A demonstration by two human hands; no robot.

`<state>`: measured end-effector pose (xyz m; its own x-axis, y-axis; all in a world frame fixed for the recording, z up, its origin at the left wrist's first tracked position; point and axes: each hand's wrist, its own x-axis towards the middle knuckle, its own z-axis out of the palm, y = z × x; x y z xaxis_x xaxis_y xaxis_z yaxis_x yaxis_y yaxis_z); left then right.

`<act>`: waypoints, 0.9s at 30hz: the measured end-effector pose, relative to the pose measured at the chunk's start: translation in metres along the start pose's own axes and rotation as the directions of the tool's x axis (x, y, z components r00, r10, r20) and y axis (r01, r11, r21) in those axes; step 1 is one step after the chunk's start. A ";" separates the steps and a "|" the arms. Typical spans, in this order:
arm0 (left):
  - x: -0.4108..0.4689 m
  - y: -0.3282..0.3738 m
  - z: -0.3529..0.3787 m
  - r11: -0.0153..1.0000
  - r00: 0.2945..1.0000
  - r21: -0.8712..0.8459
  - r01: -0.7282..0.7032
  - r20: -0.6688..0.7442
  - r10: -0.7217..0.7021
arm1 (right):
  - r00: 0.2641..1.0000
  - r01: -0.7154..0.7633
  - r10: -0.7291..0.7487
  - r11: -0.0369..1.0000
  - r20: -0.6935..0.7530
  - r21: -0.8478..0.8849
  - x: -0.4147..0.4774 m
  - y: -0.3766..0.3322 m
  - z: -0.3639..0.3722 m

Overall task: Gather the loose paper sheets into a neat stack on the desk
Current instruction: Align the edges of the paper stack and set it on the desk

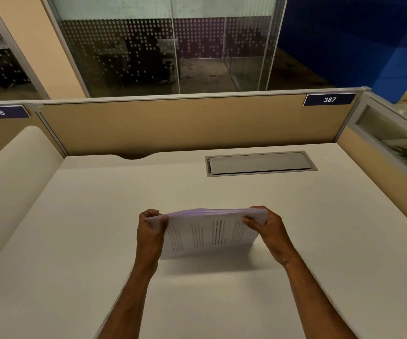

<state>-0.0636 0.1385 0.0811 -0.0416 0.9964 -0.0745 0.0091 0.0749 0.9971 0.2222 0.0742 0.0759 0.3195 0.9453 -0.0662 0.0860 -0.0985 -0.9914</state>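
Note:
A stack of white printed paper sheets [207, 234] stands on its long edge on the cream desk [319, 228], tilted so the printed face leans toward me. My left hand [151, 231] grips the stack's left end. My right hand [267, 225] grips its right end, thumb over the front face. The upper edges of the sheets look roughly even, with a slight fan at the top. No loose sheets lie elsewhere on the desk.
A grey cable hatch [260, 163] is set into the desk at the back right. Tan partition panels [173, 123] close the back and right sides, with number tags 386 and 387. A curved cream divider [14, 172] rises at the left.

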 end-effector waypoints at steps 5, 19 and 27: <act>0.005 -0.006 -0.005 0.989 0.995 0.117 -0.094 0.057 0.088 | 0.998 -0.007 0.006 1.000 -0.067 -0.016 0.002 -0.003 0.001; -0.007 -0.008 0.006 0.997 1.000 0.080 0.022 0.020 -0.023 | 0.998 -0.047 0.045 0.998 -0.050 -0.045 -0.006 -0.011 -0.003; 0.016 0.065 0.014 0.843 0.954 0.446 -0.300 0.144 0.263 | 0.983 -0.091 0.153 0.886 0.101 -0.455 0.012 -0.042 -0.029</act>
<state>-0.0500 0.1595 0.1450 0.1068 0.9760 0.1898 0.4659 -0.2177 0.8577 0.2503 0.0806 0.1199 0.2324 0.9455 -0.2280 0.4766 -0.3150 -0.8208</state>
